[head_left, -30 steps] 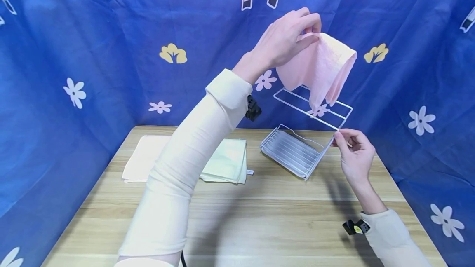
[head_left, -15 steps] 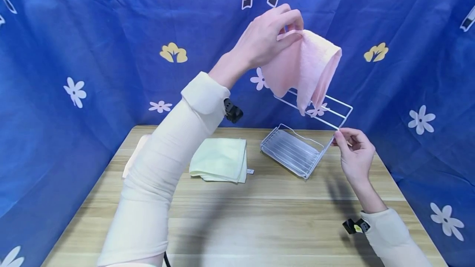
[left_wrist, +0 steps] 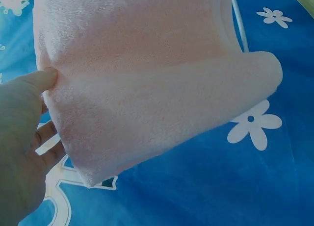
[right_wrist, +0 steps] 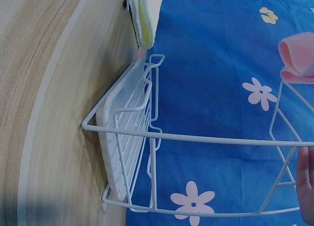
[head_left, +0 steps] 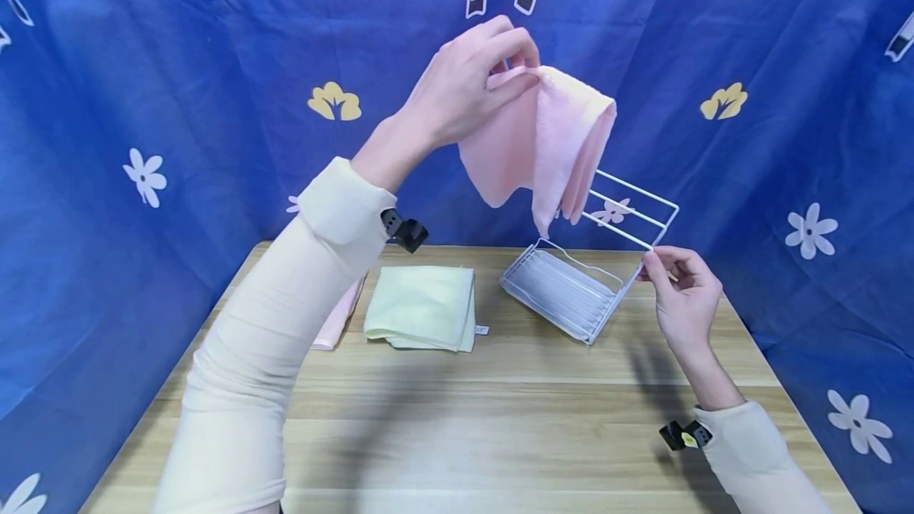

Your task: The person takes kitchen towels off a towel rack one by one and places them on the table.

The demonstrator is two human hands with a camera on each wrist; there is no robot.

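High above the table my left hand [head_left: 471,86] pinches a pink towel [head_left: 571,117] by its edge. The towel hangs folded, in front of the top bars of a white wire rack [head_left: 638,216]. In the left wrist view the thumb presses on the fluffy pink towel [left_wrist: 147,93]. My right hand [head_left: 685,296] pinches the rack's upper right corner between thumb and fingers. The rack stands on the table with a tray [head_left: 564,296] in its base. The right wrist view shows the rack's long bars [right_wrist: 206,139] and part of the right hand [right_wrist: 305,187].
A folded pale green towel [head_left: 421,308] with a small tag lies left of the rack. Another pink towel [head_left: 339,320] lies partly hidden beneath my left forearm. A blue patterned curtain [head_left: 250,101] hangs behind the wooden table [head_left: 500,435].
My left hand has moved left with the pink towel, uncovering more of the rack's top. The pale green towel shows more fully. My right hand has stayed on the rack.
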